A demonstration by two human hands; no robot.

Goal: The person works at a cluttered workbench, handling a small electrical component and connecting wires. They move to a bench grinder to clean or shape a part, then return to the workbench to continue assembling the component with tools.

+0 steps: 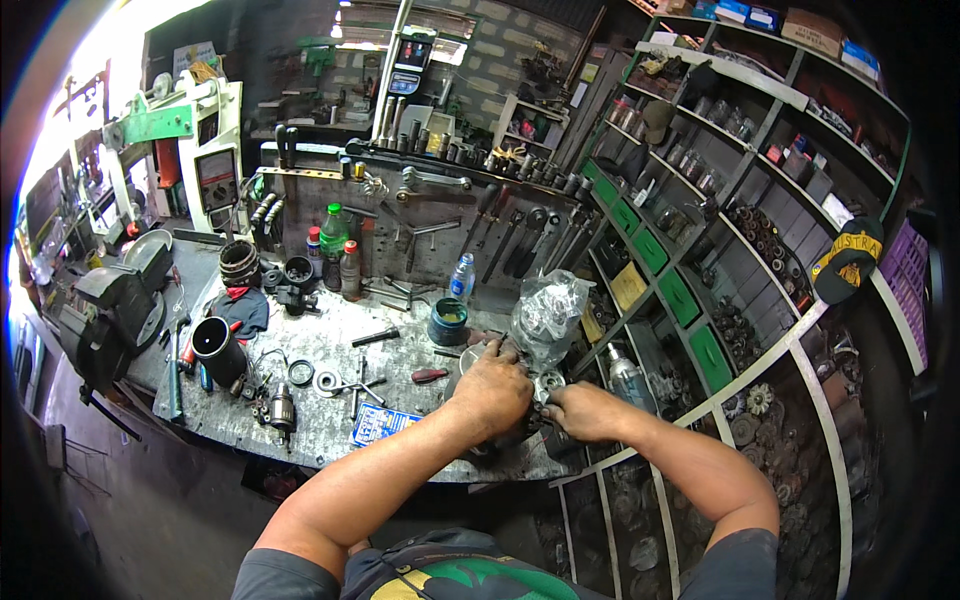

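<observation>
My left hand (492,390) rests closed over a round metal machine part on the right of the workbench, its fingers bent over the top. My right hand (588,411) is curled, thumb and fingers pressed at the edge of a small silver metal piece (548,383) at that part's right side. Most of the machine part lies hidden under my hands. Just beyond them stand an open dark green tin (448,322) and a clear plastic bag (548,318) with something inside. A red-handled screwdriver (430,376) lies left of my left hand.
On the metal-topped workbench (330,430) are a blue-and-white packet (385,424), a cross-shaped metal tool (360,387), a black cylinder (218,350) and a starter armature (283,412). Bottles (333,240) stand along the tool board. A bench vise (110,310) is left; shelves (720,390) rise right.
</observation>
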